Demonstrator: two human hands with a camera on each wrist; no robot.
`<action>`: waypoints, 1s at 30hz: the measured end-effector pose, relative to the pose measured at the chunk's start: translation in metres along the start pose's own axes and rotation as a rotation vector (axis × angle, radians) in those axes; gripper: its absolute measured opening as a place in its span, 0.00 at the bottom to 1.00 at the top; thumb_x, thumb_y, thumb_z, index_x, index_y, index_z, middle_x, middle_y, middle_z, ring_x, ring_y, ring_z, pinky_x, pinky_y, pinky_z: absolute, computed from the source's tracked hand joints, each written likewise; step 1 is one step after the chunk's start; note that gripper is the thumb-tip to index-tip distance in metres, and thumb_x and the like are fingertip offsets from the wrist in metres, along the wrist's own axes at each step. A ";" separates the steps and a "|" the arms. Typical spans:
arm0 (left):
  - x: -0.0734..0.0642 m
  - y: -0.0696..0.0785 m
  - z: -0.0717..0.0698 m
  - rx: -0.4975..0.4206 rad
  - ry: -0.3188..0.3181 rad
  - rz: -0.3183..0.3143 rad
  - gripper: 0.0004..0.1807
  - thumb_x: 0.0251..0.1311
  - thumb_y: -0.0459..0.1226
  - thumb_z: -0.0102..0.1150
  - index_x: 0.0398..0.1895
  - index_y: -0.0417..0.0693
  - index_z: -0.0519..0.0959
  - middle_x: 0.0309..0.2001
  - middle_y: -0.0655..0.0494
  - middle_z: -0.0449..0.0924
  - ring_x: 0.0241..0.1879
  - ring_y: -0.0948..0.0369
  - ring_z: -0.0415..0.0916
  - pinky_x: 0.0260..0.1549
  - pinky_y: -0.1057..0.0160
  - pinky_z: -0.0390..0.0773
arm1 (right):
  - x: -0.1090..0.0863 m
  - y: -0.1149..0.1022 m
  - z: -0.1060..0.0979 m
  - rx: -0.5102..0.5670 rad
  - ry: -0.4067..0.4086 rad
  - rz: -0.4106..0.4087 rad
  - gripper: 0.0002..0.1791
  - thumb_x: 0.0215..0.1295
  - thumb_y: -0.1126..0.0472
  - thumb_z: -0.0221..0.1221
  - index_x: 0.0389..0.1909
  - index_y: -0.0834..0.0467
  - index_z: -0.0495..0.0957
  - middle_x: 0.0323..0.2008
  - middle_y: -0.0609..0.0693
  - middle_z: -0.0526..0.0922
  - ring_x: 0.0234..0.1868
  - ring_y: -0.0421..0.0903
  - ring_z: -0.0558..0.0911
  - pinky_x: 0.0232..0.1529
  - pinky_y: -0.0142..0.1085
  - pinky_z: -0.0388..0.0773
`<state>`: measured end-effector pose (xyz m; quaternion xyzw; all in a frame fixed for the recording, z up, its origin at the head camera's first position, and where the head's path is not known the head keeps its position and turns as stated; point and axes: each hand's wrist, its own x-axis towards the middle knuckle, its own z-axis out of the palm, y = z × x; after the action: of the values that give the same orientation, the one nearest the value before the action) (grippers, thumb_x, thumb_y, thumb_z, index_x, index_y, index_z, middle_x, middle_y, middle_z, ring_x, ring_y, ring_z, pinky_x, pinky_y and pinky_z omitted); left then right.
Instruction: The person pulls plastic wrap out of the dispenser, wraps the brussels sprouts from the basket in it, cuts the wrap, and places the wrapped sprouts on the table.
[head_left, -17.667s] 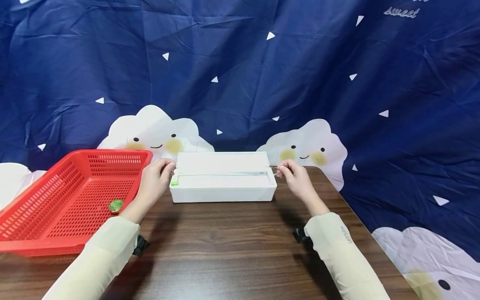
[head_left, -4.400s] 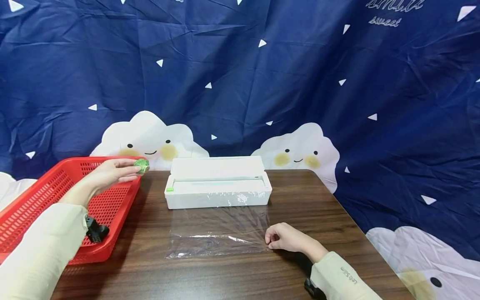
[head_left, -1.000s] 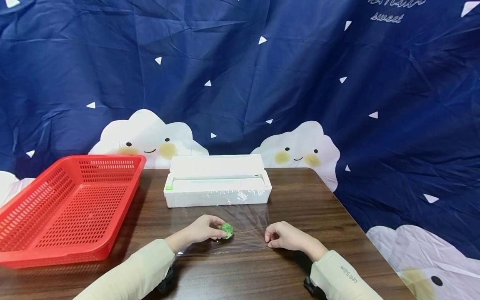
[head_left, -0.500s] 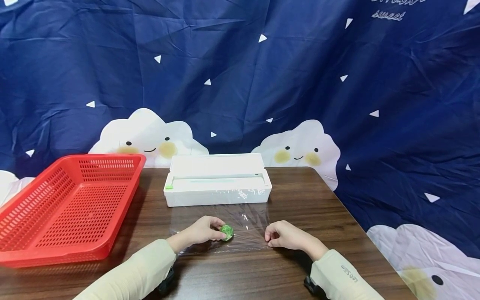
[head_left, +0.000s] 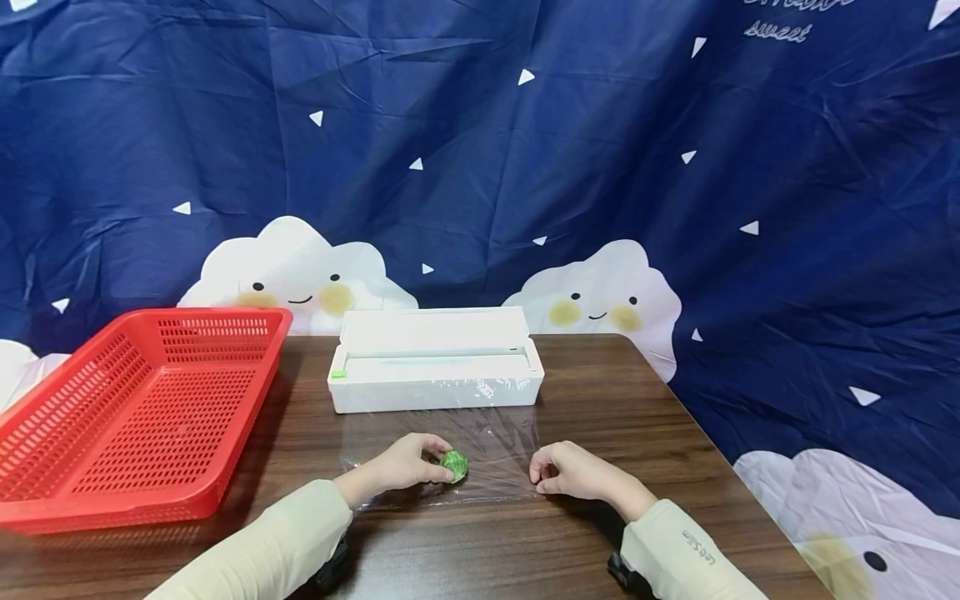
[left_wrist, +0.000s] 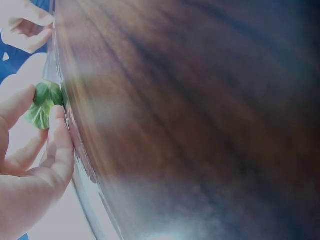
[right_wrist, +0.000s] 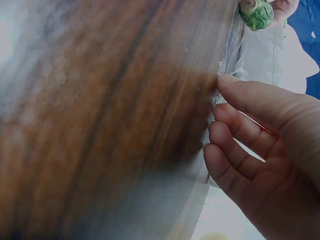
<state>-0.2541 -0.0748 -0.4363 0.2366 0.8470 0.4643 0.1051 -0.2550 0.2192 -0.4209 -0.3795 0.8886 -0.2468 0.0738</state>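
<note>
A small green leafy ball [head_left: 453, 464] sits on a clear sheet of plastic wrap [head_left: 495, 437] spread on the dark wooden table [head_left: 465, 542]. My left hand [head_left: 408, 462] holds the ball with curled fingers and thumb; the left wrist view shows the ball [left_wrist: 42, 105] at my fingertips [left_wrist: 60, 125]. My right hand [head_left: 566, 471] rests curled on the wrap's right edge, its fingertips [right_wrist: 227, 82] pressing the film down. The wrap [right_wrist: 227, 50] and the ball [right_wrist: 257, 15] also show in the right wrist view.
A white wrap dispenser box [head_left: 435, 371] with its lid up stands just beyond the sheet. A red perforated basket [head_left: 135, 408] lies at the table's left. A dark blue cloth with clouds hangs behind. The table's right edge drops off near my right arm.
Since about four seconds ago my left hand carried the green ball from above the basket down onto the wrap. Over the last second both hands have hardly moved.
</note>
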 end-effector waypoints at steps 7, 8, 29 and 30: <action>0.000 0.003 0.001 0.061 -0.013 0.032 0.16 0.51 0.35 0.65 0.43 0.37 0.76 0.34 0.56 0.76 0.39 0.55 0.72 0.40 0.55 0.70 | 0.000 0.000 0.000 0.001 0.004 0.001 0.10 0.47 0.71 0.65 0.22 0.55 0.75 0.18 0.38 0.70 0.22 0.33 0.69 0.25 0.27 0.68; 0.000 0.003 0.001 0.058 -0.014 0.031 0.16 0.51 0.35 0.65 0.43 0.37 0.76 0.34 0.56 0.76 0.39 0.55 0.72 0.40 0.55 0.70 | 0.000 0.001 0.000 0.001 0.004 0.001 0.10 0.47 0.71 0.65 0.22 0.55 0.75 0.18 0.38 0.70 0.22 0.33 0.69 0.25 0.27 0.68; 0.002 -0.004 -0.002 -0.010 0.012 0.089 0.16 0.49 0.34 0.67 0.42 0.41 0.76 0.33 0.56 0.76 0.34 0.61 0.72 0.35 0.61 0.73 | 0.000 0.001 0.000 -0.007 -0.004 -0.002 0.10 0.48 0.71 0.65 0.21 0.55 0.75 0.17 0.38 0.70 0.22 0.32 0.69 0.25 0.27 0.68; 0.002 -0.004 -0.001 -0.021 0.004 0.087 0.16 0.49 0.33 0.67 0.42 0.41 0.76 0.34 0.56 0.76 0.34 0.61 0.73 0.36 0.62 0.73 | 0.000 0.001 0.000 -0.004 -0.004 -0.002 0.10 0.48 0.71 0.64 0.21 0.55 0.75 0.17 0.38 0.70 0.21 0.32 0.69 0.25 0.27 0.68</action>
<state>-0.2574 -0.0767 -0.4390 0.2711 0.8311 0.4779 0.0856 -0.2560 0.2197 -0.4219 -0.3810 0.8886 -0.2443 0.0746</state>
